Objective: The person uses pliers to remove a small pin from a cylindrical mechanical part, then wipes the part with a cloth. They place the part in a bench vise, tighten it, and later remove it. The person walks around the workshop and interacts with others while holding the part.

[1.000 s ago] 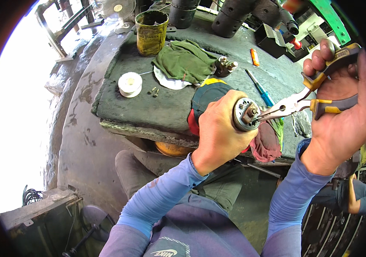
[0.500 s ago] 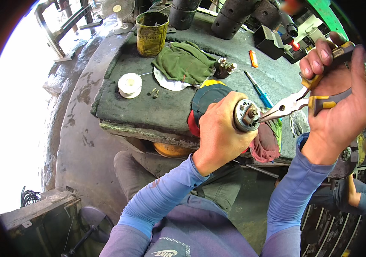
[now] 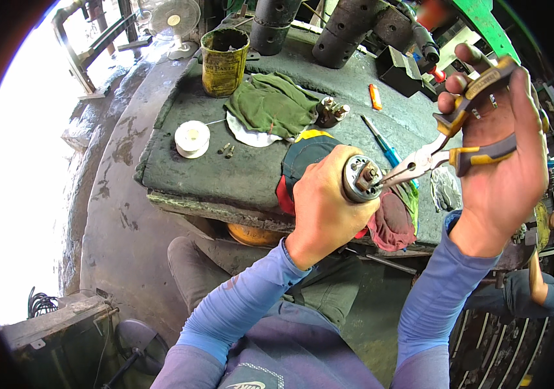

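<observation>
My left hand is closed round a cylindrical metal part, whose round end, with a ring of small holes and a bolt-like stub in its middle, faces up. Long-nose pliers with yellow and grey handles are in my right hand. Their handles are spread wide, the lower one against my palm and the upper one between thumb and fingers. The narrow tips reach the right edge of the part's end; whether they grip anything there is too small to tell.
On the grey bench are a white spool, a yellow tub, a green cloth, a dark red cloth, a blue-handled tool and an orange lighter-like object. Perforated dark cylinders stand behind. Another person's arm shows at right.
My right fingers have straightened a little along the upper plier handle. The plier tips stay at the part's edge. The whole view has shifted slightly.
</observation>
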